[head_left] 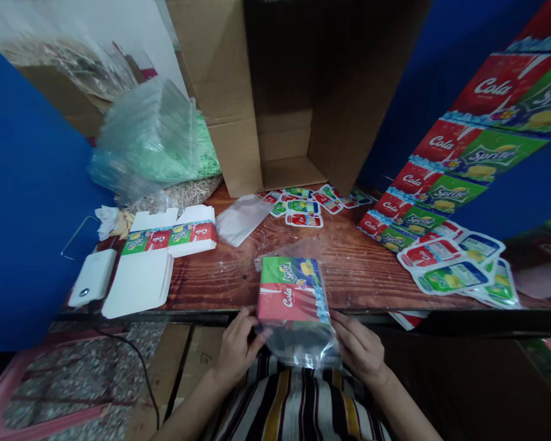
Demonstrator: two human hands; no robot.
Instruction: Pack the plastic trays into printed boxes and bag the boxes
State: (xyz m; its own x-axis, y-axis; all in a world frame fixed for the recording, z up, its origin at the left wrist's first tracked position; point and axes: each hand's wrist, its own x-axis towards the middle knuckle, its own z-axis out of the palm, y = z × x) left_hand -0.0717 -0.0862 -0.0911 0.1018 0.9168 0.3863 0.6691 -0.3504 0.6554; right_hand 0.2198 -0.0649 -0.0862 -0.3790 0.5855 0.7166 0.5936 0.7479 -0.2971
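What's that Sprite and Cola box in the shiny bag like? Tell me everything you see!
The box looks like printed card: a green part says "Sprite" beside a yellow fruit, a red part says "Cola", both words sideways, with icy blue along one side. It's inside a clear, crinkly bag that looks like plastic, at the table's front edge. The left hand and right hand touch the bag's sides.

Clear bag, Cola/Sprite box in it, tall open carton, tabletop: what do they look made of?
Clear bag: thin glossy plastic film; see-through, with creases and highlights.
Cola/Sprite box: probably printed card; flat faces, straight edges. Film obscures its own finish.
Tall open carton: matte brown cardboard, likely corrugated; fold creases, plain color.
Tabletop: reddish-brown wood or wood-look surface, slight sheen; streaky grain.
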